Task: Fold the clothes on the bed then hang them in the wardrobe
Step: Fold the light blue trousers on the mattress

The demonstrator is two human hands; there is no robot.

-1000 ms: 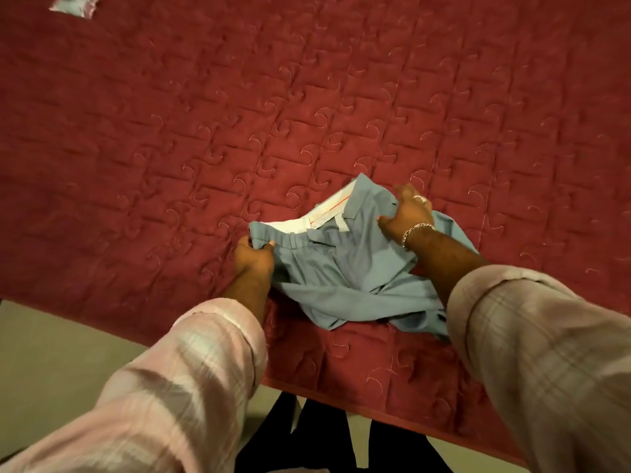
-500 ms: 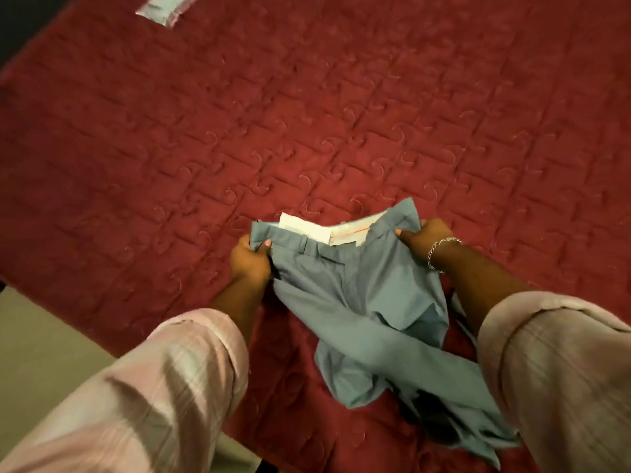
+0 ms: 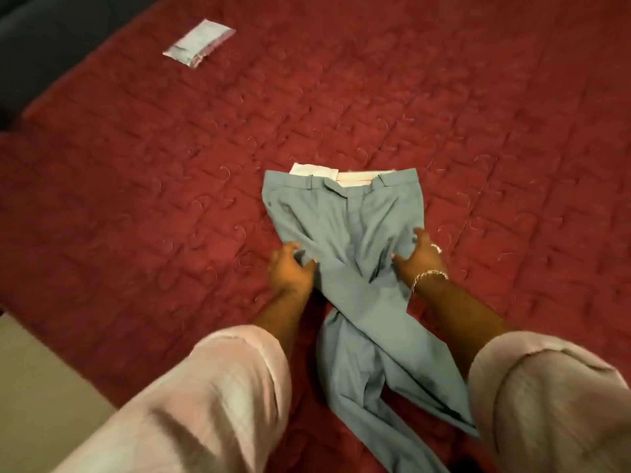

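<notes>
Grey-blue trousers point(image 3: 345, 216) lie flat on the red quilted bedspread point(image 3: 341, 107), waistband away from me with its white lining showing. The two legs cross each other and trail toward me, running under my right sleeve. My left hand point(image 3: 290, 271) pinches a fold of fabric at the left thigh edge. On the right thigh edge, my right hand point(image 3: 421, 261), with a bracelet at the wrist, grips the cloth with its fingers spread.
A small pale plastic packet point(image 3: 199, 43) lies on the bed at the far left. The bed's near left edge meets a beige floor point(image 3: 37, 380). A dark surface point(image 3: 51, 39) borders the bed at the top left.
The bunched trousers have been laid out flat with the waistband spread. Both hands slid from the waistband corners down to the thigh edges. The view has tilted up the bed.
</notes>
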